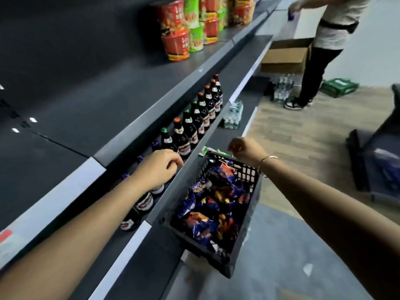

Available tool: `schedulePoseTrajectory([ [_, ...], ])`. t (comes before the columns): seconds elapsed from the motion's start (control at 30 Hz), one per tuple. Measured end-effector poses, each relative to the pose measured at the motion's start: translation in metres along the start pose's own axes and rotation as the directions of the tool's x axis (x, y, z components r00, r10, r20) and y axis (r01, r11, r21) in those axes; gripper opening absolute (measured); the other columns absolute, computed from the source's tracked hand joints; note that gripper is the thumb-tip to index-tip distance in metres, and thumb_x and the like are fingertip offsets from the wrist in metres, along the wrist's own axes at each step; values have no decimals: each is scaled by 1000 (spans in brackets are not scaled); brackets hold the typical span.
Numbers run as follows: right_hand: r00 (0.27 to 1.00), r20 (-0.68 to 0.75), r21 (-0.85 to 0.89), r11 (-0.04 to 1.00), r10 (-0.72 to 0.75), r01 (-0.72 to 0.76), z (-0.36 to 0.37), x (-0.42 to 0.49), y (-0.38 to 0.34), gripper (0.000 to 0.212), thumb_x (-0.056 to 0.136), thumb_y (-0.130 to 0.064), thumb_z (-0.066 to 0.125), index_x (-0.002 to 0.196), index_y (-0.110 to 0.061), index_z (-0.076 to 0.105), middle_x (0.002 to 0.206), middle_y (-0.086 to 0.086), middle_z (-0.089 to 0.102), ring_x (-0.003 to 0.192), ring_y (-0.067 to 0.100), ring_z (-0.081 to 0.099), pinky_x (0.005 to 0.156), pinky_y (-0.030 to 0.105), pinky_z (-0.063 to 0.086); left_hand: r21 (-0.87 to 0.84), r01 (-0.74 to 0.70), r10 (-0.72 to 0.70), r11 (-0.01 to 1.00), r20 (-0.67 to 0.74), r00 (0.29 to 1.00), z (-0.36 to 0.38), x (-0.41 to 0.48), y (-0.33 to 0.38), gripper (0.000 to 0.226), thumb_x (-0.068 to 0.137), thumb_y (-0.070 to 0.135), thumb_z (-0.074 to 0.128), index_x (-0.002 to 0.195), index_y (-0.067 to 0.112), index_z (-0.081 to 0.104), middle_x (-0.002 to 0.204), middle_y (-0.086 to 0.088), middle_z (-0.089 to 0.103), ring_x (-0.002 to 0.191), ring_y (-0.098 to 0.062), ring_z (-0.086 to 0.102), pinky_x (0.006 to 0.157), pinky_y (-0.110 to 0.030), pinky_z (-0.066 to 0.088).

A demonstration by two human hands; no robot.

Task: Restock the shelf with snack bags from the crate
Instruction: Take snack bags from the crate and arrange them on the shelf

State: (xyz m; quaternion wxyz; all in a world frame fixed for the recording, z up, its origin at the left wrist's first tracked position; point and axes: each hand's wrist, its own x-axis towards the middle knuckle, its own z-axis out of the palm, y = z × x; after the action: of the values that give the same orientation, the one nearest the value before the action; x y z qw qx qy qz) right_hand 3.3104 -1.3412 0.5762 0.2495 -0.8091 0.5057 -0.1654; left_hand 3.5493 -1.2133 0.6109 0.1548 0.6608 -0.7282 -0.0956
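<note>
Hands reach forward over the shelving: the left hand (161, 167) hangs with fingers loosely curled and nothing in it, above the row of dark bottles (195, 124) and near the left edge of the crate (244, 215). The right hand (245, 151) hovers at the crate's far rim, fingers curled downward; whether it grips the rim I cannot tell. A thin bracelet (268, 159) circles that wrist. The black crate rests on a lower shelf (138, 254), filled with blue and orange snack bags (213, 204). Higher up, stacked noodle cups (184, 29) stand. Further along, another person (329, 40) stands beside a cardboard box (285, 56).
</note>
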Motion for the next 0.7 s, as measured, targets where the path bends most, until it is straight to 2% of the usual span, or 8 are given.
schedulePoseTrajectory([
  [0.1,997,-3,0,997,76,-76,3,-3,40,27,74,4,50,90,-8,69,95,14,70,92,30,64,78,34,51,-50,51,-49,997,49,998,28,18,-6,30,81,3,48,84,22,71,86,10,62,83,-14,61,80,-36,51],
  [0.2,989,-13,2,989,145,-145,6,-3,72,28,76,3,49,90,-8,70,93,15,70,89,30,64,74,31,49,-105,102,-90,989,112,990,50,32,-12,33,84,5,47,80,31,66,88,11,65,79,-10,61,76,-38,53],
  [0.37,979,-31,6,979,202,-202,8,7,107,25,79,1,50,90,-8,70,94,15,70,89,30,64,79,38,54,-160,190,-167,969,150,974,73,46,-17,31,89,6,46,84,29,65,95,7,68,79,-19,65,76,-41,55],
  [0.43,973,-29,16,974,228,-228,9,14,115,25,79,1,51,90,-10,70,94,13,71,90,29,64,80,37,53,-193,222,-197,956,141,970,79,50,-18,30,90,6,45,87,26,67,94,6,69,75,-21,65,70,-37,54],
  [0.53,970,-28,45,970,241,-240,11,26,121,21,81,1,52,89,-8,70,92,14,71,87,30,65,79,38,54,-217,267,-235,939,163,958,83,52,-21,28,92,6,45,93,21,69,95,8,67,69,-12,60,60,-23,48],
  [0.7,967,-16,70,965,253,-251,19,45,118,18,84,-1,54,91,-4,70,93,15,70,85,29,65,70,27,47,-213,294,-258,932,180,949,82,54,-38,29,90,5,44,92,20,69,101,6,67,85,-9,62,77,-23,50],
])
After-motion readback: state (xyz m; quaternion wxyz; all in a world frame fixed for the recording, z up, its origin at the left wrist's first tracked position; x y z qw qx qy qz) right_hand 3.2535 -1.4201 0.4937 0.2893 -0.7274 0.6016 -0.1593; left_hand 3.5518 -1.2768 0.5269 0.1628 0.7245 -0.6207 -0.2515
